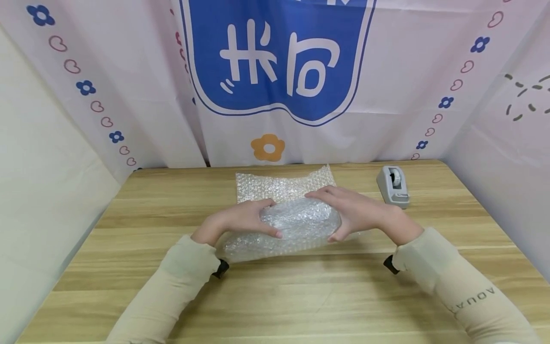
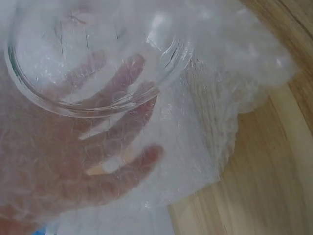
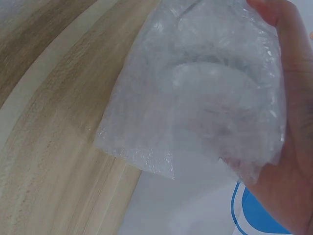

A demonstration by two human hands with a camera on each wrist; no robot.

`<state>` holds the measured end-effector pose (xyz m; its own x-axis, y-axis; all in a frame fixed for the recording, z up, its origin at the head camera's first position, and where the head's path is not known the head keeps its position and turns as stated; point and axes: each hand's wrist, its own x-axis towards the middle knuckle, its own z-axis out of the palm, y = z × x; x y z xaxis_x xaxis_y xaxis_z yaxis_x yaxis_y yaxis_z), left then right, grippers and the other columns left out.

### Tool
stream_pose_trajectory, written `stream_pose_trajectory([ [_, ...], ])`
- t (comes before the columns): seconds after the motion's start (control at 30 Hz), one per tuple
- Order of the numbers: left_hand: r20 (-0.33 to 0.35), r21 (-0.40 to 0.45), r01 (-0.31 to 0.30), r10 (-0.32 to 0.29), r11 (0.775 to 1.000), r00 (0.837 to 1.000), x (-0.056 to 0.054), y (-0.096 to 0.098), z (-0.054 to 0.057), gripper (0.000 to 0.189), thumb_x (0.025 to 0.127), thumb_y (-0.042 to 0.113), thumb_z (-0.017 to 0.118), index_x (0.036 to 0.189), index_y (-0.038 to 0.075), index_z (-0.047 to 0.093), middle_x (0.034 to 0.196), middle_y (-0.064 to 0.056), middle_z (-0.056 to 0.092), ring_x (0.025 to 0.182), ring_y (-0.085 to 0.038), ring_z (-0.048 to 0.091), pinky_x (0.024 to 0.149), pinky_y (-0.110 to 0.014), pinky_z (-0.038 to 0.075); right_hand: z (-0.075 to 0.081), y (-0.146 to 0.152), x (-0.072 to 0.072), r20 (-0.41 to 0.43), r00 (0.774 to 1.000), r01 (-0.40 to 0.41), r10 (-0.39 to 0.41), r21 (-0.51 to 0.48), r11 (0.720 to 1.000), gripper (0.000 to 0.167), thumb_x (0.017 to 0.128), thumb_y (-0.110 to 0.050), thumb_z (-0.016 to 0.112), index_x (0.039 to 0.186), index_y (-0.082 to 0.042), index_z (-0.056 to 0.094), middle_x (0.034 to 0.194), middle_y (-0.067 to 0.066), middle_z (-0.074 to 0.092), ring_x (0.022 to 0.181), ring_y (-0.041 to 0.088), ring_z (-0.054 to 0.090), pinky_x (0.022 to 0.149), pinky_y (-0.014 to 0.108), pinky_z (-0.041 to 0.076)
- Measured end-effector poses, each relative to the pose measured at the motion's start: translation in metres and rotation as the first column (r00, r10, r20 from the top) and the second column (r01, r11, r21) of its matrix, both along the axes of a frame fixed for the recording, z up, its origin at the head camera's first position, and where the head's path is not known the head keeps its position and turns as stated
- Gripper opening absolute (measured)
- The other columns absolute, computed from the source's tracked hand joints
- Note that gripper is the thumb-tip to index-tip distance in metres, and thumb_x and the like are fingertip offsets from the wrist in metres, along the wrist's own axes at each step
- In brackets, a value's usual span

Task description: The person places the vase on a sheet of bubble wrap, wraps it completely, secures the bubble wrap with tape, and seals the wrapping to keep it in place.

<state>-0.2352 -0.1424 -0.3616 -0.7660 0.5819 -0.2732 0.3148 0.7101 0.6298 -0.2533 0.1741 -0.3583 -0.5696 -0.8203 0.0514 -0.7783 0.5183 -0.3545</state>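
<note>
A clear glass vessel [image 2: 93,109] with a round rim lies inside a roll of bubble wrap [image 1: 301,220] above the wooden table. My left hand [image 1: 248,219] grips the left part of the bundle, its thumb on the near side. In the left wrist view, its fingers show blurred through the plastic. At the bundle's right end, my right hand [image 1: 358,210] holds on with fingers over the top and thumb at the near side. The wrap's left end sticks out loosely below the left hand. Which kind of vessel it is cannot be told.
Behind the bundle, a flat stretch of bubble wrap [image 1: 275,187] reaches toward the table's back edge. A grey tape dispenser [image 1: 393,187] with a roll of tape stands at the back right. A printed curtain [image 1: 378,129] hangs behind the wooden table [image 1: 301,301].
</note>
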Motion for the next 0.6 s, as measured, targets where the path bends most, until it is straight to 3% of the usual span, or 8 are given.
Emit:
stream_pose_trajectory([
  [0.33, 0.014, -0.023, -0.023, 0.023, 0.999, 1.000, 0.0042, -0.0013, 0.0026, 0.103, 0.086, 0.061, 0.074, 0.162, 0.010, 0.028, 0.165, -0.014, 0.031, 0.149, -0.038, 0.031, 0.117, -0.058, 0.029, 0.0032, -0.0008, 0.0012, 0.008, 1.000, 0.003, -0.003, -0.002, 1.000, 0.110, 0.065, -0.040, 0.093, 0.157, -0.012, 0.039, 0.147, 0.012, 0.049, 0.132, 0.030, 0.050, 0.107, 0.052, 0.045],
  [0.6, 0.011, -0.074, -0.008, 0.009, 0.997, 1.000, 0.0039, 0.0002, 0.0056, 0.104, 0.087, 0.062, 0.072, 0.162, 0.005, 0.027, 0.164, -0.015, 0.031, 0.150, -0.037, 0.029, 0.119, -0.055, 0.027, 0.0029, -0.0018, 0.0015, 0.021, 1.000, 0.011, -0.011, 0.001, 1.000, 0.110, 0.066, -0.039, 0.093, 0.157, -0.012, 0.038, 0.147, 0.012, 0.050, 0.131, 0.030, 0.051, 0.106, 0.052, 0.046],
])
